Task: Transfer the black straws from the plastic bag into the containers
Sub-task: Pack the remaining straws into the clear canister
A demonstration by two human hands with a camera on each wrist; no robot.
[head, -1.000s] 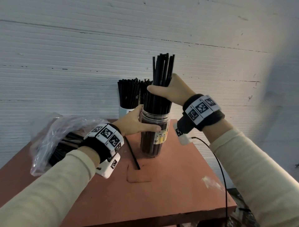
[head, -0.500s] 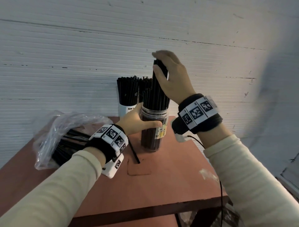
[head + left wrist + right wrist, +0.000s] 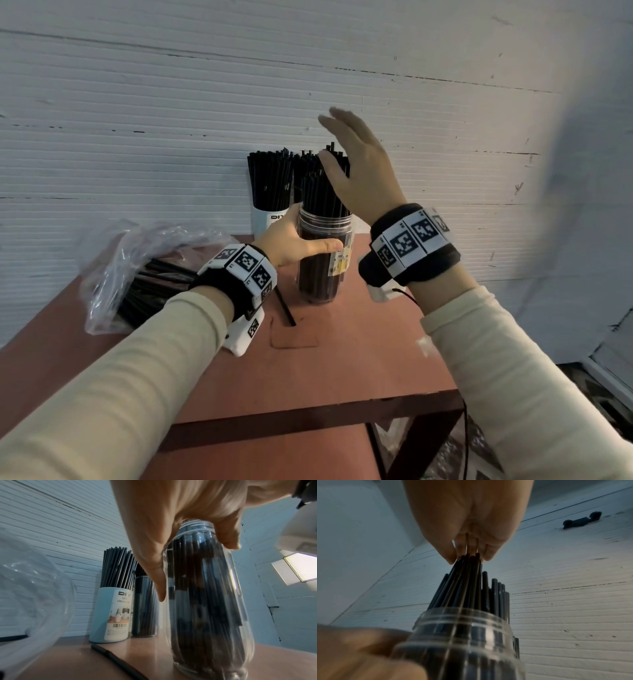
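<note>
A clear plastic jar [image 3: 323, 263] packed with black straws [image 3: 322, 195] stands upright on the reddish table [image 3: 342, 363]. My left hand [image 3: 291, 240] grips the jar just below its rim, thumb across the front. In the left wrist view the fingers [image 3: 154, 561] wrap the jar [image 3: 205, 601]. My right hand [image 3: 356, 171] is flat with straight fingers over the straw tops. In the right wrist view its fingertips [image 3: 450, 557] touch the tallest straws [image 3: 467, 581]. A clear plastic bag [image 3: 137, 267] with more black straws lies at the left.
A white desk-organizer cup [image 3: 265, 219] full of straws stands against the wall, with another dark straw-filled container [image 3: 144, 608] beside it. One loose straw [image 3: 286, 308] lies on the table by my left wrist. The table's front edge [image 3: 308, 414] is near.
The raised bundle of straws has sunk into the jar. My right hand let go of it, moved over its top and opened flat. The left hand stayed on the jar.
</note>
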